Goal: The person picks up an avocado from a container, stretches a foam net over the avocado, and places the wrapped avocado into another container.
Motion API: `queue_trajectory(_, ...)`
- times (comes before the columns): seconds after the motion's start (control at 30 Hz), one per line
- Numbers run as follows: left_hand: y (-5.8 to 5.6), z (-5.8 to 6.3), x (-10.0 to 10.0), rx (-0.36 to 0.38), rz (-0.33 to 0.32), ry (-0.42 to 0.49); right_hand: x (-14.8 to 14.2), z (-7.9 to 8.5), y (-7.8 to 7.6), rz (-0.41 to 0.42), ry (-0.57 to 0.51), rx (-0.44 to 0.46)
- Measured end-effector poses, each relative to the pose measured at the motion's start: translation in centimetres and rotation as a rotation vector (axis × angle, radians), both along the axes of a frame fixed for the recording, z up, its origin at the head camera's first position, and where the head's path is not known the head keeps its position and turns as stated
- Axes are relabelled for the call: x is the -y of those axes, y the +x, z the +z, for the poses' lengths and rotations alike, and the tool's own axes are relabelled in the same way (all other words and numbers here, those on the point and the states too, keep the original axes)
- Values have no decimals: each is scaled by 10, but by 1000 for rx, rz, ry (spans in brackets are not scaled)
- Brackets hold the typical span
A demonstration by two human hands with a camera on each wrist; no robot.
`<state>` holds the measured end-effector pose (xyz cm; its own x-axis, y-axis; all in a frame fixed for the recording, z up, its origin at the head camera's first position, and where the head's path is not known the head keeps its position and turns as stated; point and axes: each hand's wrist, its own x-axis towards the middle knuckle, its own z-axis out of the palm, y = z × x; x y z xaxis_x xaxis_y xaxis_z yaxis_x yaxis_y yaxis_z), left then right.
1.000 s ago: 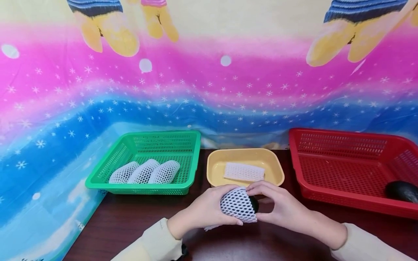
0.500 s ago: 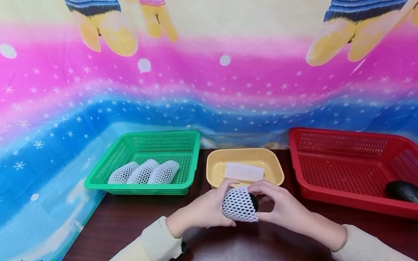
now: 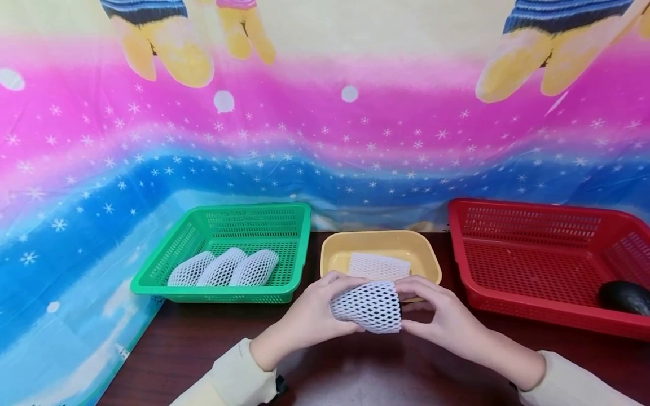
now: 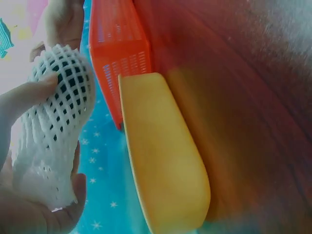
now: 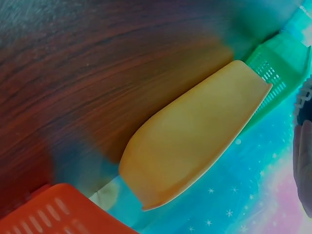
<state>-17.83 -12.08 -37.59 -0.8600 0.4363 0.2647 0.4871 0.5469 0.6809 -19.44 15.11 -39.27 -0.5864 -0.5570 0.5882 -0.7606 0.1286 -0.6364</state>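
Observation:
In the head view my left hand (image 3: 310, 316) grips a white foam net sleeve (image 3: 368, 307) with a dark oval fruit inside it. Thumb and fingers lie on opposite sides of the sleeve, its loose tail running back into the palm in the left wrist view. My right hand (image 3: 452, 316) pinches the sleeve's right-hand rim between thumb and fingers. Dark skin shows through the mesh (image 4: 73, 80) in the left wrist view. Only part of the right hand (image 5: 303, 161) shows at the right wrist view's edge, beside the net. The held sleeve is above the table, in front of the yellow tub.
A yellow tub (image 3: 330, 248) holds a flat foam net (image 3: 378, 265). On the left stands a green basket (image 3: 213, 293) with several net-wrapped fruits (image 3: 223, 268). A red basket (image 3: 508, 299) at right holds a dark oval fruit (image 3: 624, 297). A printed cloth (image 3: 304, 113) hangs behind.
The sleeve's rim now covers the fruit's dark end, which stuck out before. Both hands have lifted slightly with it, and the left hand has shifted a little to the left.

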Motion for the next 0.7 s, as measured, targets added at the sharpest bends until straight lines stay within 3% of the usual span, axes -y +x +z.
queue_trajectory(0.23, 2, 2, -2, -6, 39, 75, -1, 5, 3, -3, -69, 50)
queue_trajectory(0.57, 2, 4, -8, 6, -47, 57, 0, 0, -1, 73, -118, -19)
queue_trajectory(0.7, 2, 0, -9, 6, -79, 46, 0, -2, -1, 52, -88, -26)
